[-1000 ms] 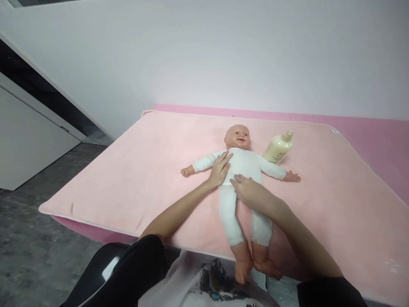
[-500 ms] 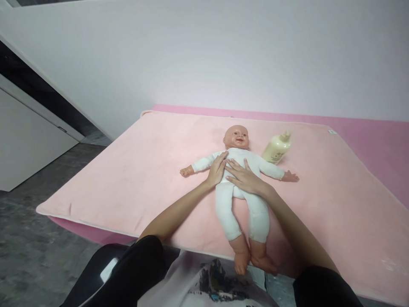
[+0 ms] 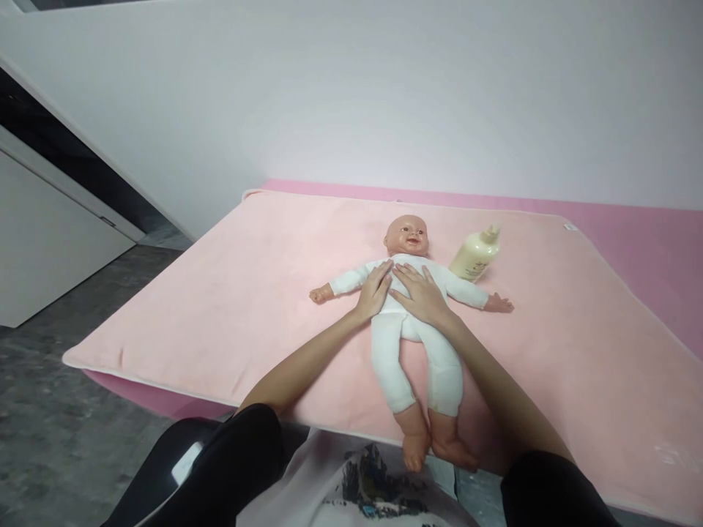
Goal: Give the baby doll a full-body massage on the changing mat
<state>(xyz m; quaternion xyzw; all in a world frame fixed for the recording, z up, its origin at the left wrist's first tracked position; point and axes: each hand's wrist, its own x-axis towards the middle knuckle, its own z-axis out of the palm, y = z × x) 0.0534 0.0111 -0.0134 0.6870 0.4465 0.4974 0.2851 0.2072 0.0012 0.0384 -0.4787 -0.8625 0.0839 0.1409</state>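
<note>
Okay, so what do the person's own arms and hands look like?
The left hand and right hand are slender and ungloved. The forearms are bare, with no watch or bracelet visible. Plain-looking black sleeves end around the elbows.

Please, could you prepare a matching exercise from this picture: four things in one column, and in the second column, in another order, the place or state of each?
Column one
1. Bald plastic doll with white cloth body
2. Person's bare left hand
3. Pale yellow, glossy pump bottle
4. Person's bare right hand

Column two
A. Flat on the doll's torso, on the side away from the bottle
B. Flat on the doll's torso, on the bottle's side
C. Lying face up, arms spread
D. On the pale pink cloth with light edging, near one doll arm

Right pairs: 1-C, 2-A, 3-D, 4-B
</note>
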